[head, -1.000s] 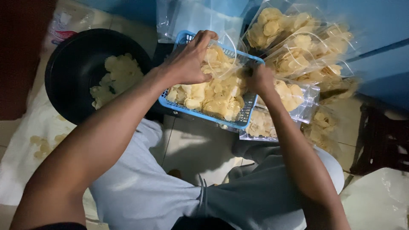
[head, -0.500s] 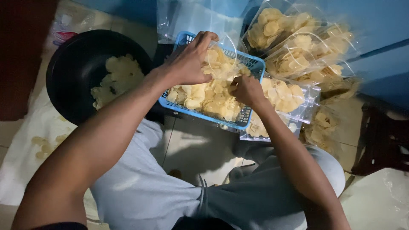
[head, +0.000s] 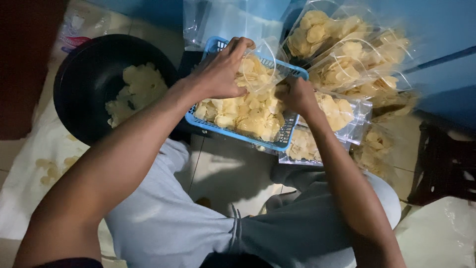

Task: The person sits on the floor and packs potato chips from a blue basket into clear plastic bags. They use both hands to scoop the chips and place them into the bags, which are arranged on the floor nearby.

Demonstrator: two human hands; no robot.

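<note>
The left hand (head: 220,74) is curled around the upper edge of a clear plastic bag (head: 258,69), fingers pinching its rim so the mouth stands open over a blue plastic basket (head: 287,136). The bag already shows pale yellow chips through its film. The right hand (head: 295,94) is bunched into a loose fist just beside the bag's lower side, down among the chips (head: 248,116) heaped in the basket — whether it grips a handful of them or only presses into the pile cannot be told, since the fingers are turned away and shadowed.

The basket sits on the tiled floor between the person's knees, its slatted rim showing on the near and far sides. Touching its right edge lie filled clear bags of chips (head: 342,111), one partly under the right wrist, with another flat below the basket's near corner. Further right and behind, more filled bags (head: 347,54) are stacked leaning against a blue wall.

To the left of the basket, close to it, stands a black round pan (head: 82,94) with a smaller mound of chips inside. A white cloth (head: 29,168) lies under and in front of the pan — a few loose chips rest on it. The person's grey shorts (head: 168,223) fill the foreground.
</note>
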